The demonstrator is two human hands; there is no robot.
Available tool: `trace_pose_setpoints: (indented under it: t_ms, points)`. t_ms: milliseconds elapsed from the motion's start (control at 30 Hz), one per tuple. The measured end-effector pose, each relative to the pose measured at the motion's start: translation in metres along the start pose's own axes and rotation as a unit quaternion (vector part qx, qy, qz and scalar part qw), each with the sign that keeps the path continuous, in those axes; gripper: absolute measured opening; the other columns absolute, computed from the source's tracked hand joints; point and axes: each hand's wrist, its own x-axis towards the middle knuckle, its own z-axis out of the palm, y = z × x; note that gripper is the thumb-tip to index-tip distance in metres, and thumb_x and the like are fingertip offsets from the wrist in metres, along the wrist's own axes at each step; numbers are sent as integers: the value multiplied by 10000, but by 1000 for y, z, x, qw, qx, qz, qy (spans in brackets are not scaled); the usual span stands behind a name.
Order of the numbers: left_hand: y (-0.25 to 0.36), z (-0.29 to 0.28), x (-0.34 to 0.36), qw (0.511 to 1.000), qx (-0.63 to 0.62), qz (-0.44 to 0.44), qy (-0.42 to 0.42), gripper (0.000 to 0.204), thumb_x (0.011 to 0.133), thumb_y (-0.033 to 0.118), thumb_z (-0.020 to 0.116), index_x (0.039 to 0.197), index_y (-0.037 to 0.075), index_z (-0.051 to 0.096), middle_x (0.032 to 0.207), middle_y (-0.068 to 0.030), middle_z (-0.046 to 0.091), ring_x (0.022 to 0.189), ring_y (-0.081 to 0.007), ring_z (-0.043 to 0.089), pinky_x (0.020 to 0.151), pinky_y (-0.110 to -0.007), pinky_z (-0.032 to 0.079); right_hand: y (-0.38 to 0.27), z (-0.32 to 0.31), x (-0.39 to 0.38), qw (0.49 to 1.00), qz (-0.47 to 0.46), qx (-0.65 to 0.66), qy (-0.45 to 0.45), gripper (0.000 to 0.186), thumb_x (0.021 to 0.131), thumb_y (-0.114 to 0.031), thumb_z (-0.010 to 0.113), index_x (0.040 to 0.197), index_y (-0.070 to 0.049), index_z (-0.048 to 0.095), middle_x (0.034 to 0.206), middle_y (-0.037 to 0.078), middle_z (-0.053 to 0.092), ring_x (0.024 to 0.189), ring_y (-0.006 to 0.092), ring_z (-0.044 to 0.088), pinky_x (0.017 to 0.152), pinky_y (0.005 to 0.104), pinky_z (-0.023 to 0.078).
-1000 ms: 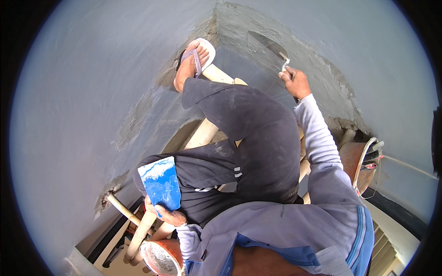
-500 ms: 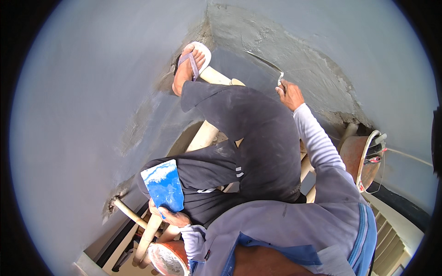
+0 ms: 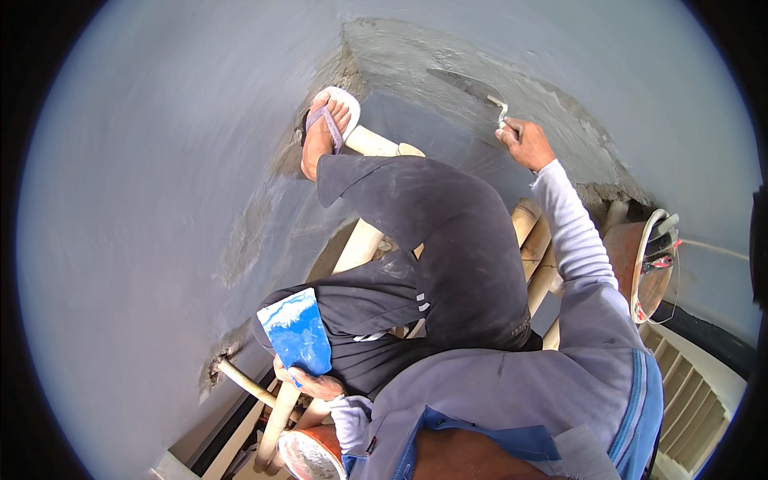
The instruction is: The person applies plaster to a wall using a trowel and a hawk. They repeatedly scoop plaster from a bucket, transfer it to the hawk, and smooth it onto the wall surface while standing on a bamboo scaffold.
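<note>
In my right hand (image 3: 528, 146) is the handle of a trowel (image 3: 462, 83). Its long, pointed grey blade lies along the damp grey plaster (image 3: 552, 108) of the wall; I cannot tell whether the full face touches. My left hand (image 3: 318, 386) grips the lower end of a flat blue board (image 3: 302, 340) over my bent knee. White paste or powder covers the board's upper edge. My sandalled foot (image 3: 320, 132) is braced by the wall corner, near the end of a bamboo pole (image 3: 376, 144).
Several bamboo poles (image 3: 538, 240) run beneath my legs, and one (image 3: 248, 384) enters a hole in the left wall. An orange bucket (image 3: 628, 252) with tools hangs at the right. Another orange bucket (image 3: 308, 456) stands at the lower left. Slatted railing (image 3: 680, 400) shows below right.
My right hand has moved a little up and to the right with the trowel, and more of the blade's face shows. My left hand still holds the board. The view has shifted slightly.
</note>
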Motion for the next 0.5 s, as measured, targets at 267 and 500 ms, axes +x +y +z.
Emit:
trace_pose_setpoints:
  t_ms: [267, 500]
  points:
    - [-9, 4, 2, 995, -87, -23, 36, 469, 992, 238, 237, 1122, -116, 515, 1160, -178, 515, 1037, -245, 470, 937, -355, 354, -26, -33, -52, 992, 23, 88, 89, 438, 813, -263, 616, 1069, 91, 588, 807, 207, 625, 726, 271, 609, 739, 333, 468]
    - [-8, 0, 0, 997, -73, -26, 15, 439, 969, 264, 289, 1189, -72, 467, 1162, -196, 456, 1066, -294, 457, 934, -399, 346, -15, 48, -18, 997, -48, 30, 50, 382, 805, -226, 592, 1042, 73, 580, 905, 258, 619, 817, 403, 605, 739, 426, 469]
